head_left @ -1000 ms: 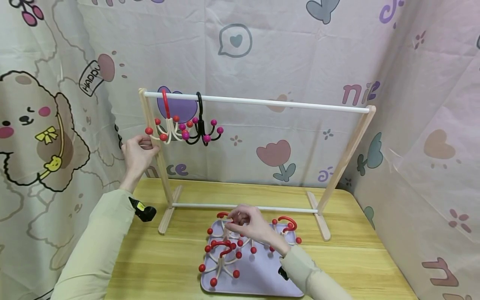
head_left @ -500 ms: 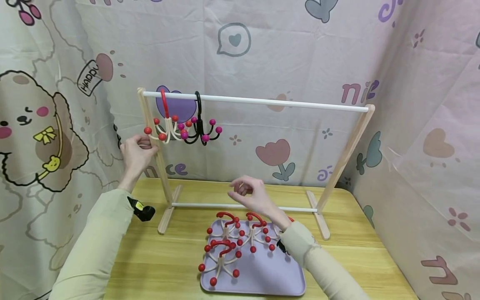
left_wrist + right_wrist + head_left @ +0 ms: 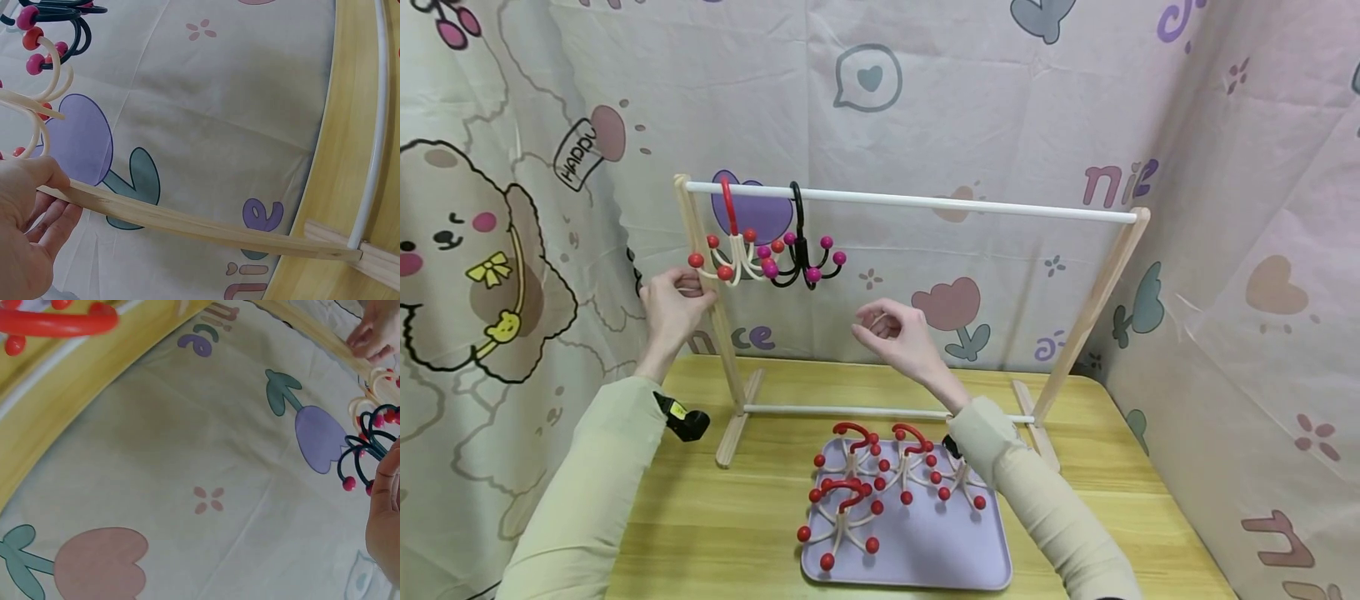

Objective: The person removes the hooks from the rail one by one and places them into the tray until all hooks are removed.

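Observation:
My left hand [image 3: 673, 304] grips the left wooden post [image 3: 722, 333] of a rack, thumb and fingers on its two sides, as the left wrist view also shows. From the rack's white top rail [image 3: 925, 202] hang a cream multi-arm hanger [image 3: 738, 250] with a red hook and red balls, and a black hanger [image 3: 801, 250] with magenta balls. Out in front of the rack, right of the black hanger, my right hand [image 3: 898, 333] is raised with loosely bent fingers and holds nothing visible. Its fingertips are cut off in the right wrist view.
Several cream hangers with red hooks, one of them this front hanger [image 3: 841, 525], stand on a lilac tray [image 3: 940, 558] upon the wooden table [image 3: 715, 517]. My right sleeve partly covers the rightmost. A lower white rail [image 3: 850, 412] joins the rack's feet; patterned cloth surrounds the table.
My right hand has risen from above the tray to in front of the rack, uncovering the hangers beneath it. The left hand stays on the post.

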The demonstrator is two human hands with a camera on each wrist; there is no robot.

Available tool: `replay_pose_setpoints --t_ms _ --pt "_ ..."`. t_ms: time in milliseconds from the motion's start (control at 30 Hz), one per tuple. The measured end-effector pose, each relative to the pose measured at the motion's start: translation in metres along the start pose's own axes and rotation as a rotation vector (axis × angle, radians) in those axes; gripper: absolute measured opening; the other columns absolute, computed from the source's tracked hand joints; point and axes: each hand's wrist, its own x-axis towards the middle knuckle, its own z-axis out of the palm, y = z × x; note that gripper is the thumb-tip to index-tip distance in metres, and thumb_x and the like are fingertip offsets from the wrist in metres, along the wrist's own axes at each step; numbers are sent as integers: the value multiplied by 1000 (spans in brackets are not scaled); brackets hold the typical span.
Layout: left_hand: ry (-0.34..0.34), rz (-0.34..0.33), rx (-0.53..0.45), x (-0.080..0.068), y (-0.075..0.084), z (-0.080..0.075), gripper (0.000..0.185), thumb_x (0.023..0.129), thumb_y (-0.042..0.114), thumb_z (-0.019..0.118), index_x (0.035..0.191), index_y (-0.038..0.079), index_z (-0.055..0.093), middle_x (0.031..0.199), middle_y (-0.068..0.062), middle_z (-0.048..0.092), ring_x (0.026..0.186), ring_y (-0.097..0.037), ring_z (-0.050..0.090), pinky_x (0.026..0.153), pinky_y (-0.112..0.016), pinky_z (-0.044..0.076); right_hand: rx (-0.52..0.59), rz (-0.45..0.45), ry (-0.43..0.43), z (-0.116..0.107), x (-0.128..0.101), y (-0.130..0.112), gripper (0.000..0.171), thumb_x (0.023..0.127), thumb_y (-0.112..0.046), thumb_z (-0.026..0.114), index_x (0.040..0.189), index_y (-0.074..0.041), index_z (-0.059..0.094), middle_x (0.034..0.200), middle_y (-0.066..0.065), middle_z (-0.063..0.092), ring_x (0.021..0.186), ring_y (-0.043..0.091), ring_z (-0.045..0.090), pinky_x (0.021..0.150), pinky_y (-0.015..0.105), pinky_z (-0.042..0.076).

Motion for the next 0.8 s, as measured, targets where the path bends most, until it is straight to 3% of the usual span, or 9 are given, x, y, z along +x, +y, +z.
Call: replay_pose_setpoints --t_ms 133,267,500,700,800 --pt "-3 -4 17 0 0 -1 32 86 10 69 115 -3 70 111 -26 74 59 25 41 84 -21 44 0 -18 22 0 13 -5 20 89 -10 73 107 -1 71 87 16 73 71 9 64 67 19 53" --pt "-2 -5 20 0 0 -1 32 86 10 68 115 -3 70 111 -26 74 59 25 42 76 -13 39 1 -14 47 1 26 -11 19 90 -10 73 106 -1 71 88 16 73 72 10 64 68 19 52" --pt "-10 -5 13 0 1 -2 32 86 10 68 115 -4 70 110 -26 73 59 24 43 72 -11 40 24 14 97 3 45 -20 19 90 -11 72 107 -1 71 91 15 71 72 8 64 70 21 53" --pt "-21 -7 19 -1 1 -2 33 86 9 68 116 -4 69 111 -26 73 60 23 42 82 -23 44 54 19 146 6 61 -28 18 90 -12 72 104 -1 72 89 15 71 68 6 63 66 20 52" --pt "-24 -9 20 -1 2 -2 34 86 9 68 117 -4 68 112 -26 73 60 22 42 79 -19 43 60 31 166 8 69 -31 17 89 -13 72 103 -3 72 88 13 72 68 7 64 66 19 52"
